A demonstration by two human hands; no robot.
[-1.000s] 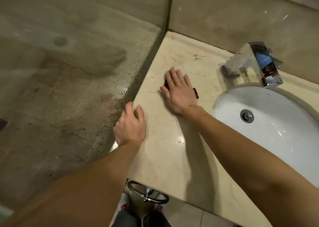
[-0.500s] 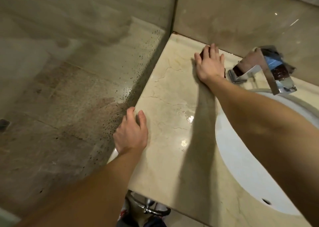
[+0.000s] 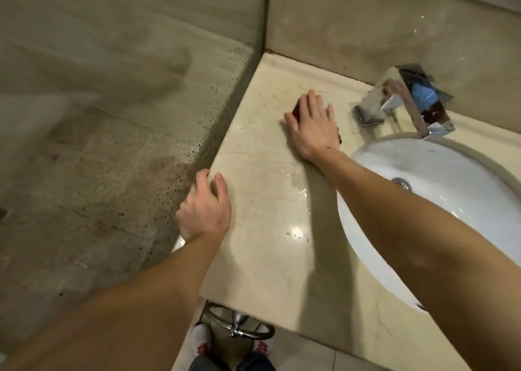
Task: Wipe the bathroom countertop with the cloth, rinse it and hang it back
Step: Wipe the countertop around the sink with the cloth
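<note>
wiping | right hand (image 3: 313,125) spread flat, pressing dark cloth (image 3: 296,110) onto surface (image 3: 267,257) beside faucet (image 3: 406,102) for scrub pressure | left hand (image 3: 204,209) loosely curled on surface edge, holding nothing, likely bracing the reach

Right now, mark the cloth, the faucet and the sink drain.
cloth (image 3: 296,108), head view, dark edge showing beside the thumb of the right hand (image 3: 313,125).
faucet (image 3: 372,102), head view, chrome side of the body.
sink drain (image 3: 401,183), head view, metal centre.
</note>
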